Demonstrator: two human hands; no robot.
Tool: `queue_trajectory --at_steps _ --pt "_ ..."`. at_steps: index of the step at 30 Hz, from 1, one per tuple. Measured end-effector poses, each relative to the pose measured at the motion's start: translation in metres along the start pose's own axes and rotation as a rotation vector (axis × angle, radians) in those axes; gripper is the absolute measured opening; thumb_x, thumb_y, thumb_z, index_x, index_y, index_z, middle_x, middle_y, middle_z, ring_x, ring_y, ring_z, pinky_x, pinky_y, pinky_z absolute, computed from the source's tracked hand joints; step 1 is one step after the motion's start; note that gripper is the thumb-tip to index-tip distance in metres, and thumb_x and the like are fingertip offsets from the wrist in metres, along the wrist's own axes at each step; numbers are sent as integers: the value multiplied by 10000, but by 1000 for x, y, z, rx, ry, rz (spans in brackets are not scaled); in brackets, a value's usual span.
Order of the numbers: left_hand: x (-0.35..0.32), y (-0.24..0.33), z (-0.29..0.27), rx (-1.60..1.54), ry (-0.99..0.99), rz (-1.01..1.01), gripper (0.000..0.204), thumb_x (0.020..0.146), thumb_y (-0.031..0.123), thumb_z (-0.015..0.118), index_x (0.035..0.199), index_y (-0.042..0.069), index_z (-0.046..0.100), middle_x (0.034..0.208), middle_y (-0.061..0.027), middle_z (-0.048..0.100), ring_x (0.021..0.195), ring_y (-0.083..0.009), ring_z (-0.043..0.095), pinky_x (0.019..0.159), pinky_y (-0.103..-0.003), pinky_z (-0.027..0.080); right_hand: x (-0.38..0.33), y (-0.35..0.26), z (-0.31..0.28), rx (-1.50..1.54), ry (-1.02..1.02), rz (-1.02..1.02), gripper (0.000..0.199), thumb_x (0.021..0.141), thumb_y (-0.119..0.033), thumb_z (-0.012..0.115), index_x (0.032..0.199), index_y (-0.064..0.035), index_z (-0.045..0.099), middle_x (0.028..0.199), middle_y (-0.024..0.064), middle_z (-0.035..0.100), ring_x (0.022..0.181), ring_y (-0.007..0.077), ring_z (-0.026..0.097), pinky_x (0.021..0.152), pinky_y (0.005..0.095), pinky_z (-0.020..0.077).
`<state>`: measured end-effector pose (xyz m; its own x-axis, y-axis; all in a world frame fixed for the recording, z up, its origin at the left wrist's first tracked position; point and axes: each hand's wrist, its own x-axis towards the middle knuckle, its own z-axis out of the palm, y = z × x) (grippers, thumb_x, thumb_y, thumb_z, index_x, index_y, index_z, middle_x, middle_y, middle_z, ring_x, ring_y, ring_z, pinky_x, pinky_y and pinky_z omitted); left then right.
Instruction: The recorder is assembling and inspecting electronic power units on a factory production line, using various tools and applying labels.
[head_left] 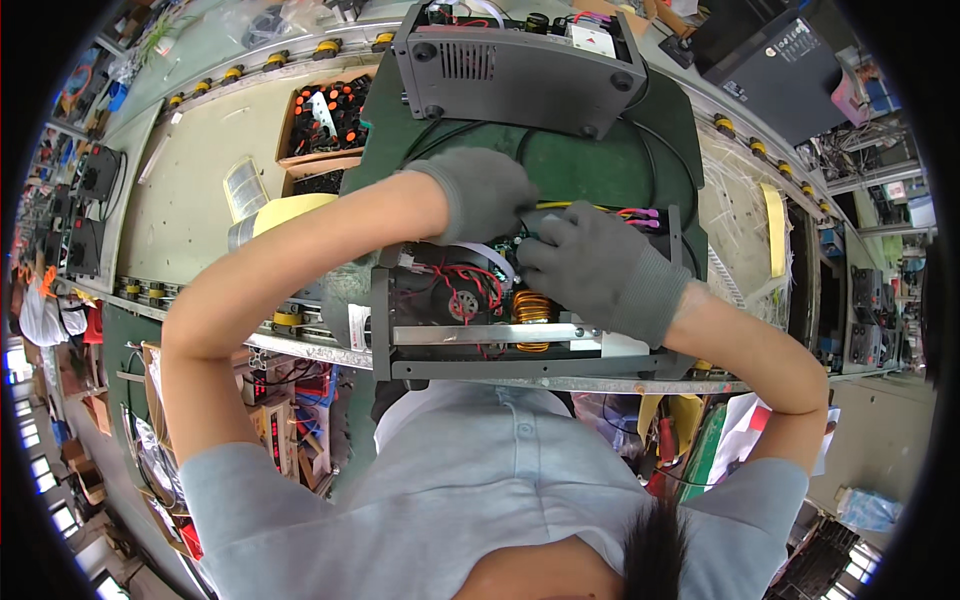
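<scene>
**Both gloved hands inside open chassis**

Far left edge of the bench: black units in a row, blurry. Next, a cardboard box (322, 122) of black-and-orange parts near the bench's back edge, just left of the green mat (600, 165). A yellow tape roll (275, 215) lies in front of the box, partly behind my left forearm.

My left hand (482, 192), grey glove, comes in over the mat, fingers curled down at the top of the open chassis (520, 345). Can't tell what it pinches, the fingertips are hidden. My right hand (600, 268), grey glove too, rests on the chassis innards touching the left hand, fingers bent around something small; can't make out what.

The chassis sits at the bench's front edge on the mat, just in front of me. Inside: red wires (470, 280) at left-centre, a copper coil (532, 308) just right of them, under my right hand. Yellow and pink wires (630, 212) run out past the right hand.

A grey case (520, 75) stands at the mat's back edge. A yellow strip (772, 228) lies near the right edge.
</scene>
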<state>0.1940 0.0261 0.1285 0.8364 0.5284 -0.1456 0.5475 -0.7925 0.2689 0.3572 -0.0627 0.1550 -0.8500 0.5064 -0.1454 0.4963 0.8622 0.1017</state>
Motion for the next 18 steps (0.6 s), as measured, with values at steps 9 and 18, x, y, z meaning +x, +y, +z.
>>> queue_trajectory --at_steps 9,18 --pt "-12 0 7 -266 -12 -65 187 775 182 541 903 122 663 829 -127 633 797 -299 602 723 -391 470 0 -5 0 26 -108 66 214 762 -161 531 960 -86 557 901 21 540 857 167 515 768 296 395" --pt "-14 2 -1 -460 -317 -86 307 787 143 543 1087 157 609 934 -129 632 875 -299 602 765 -393 469 -4 2 -5 72 -229 87 262 731 -152 563 989 -106 559 928 45 539 842 218 518 779 334 419"
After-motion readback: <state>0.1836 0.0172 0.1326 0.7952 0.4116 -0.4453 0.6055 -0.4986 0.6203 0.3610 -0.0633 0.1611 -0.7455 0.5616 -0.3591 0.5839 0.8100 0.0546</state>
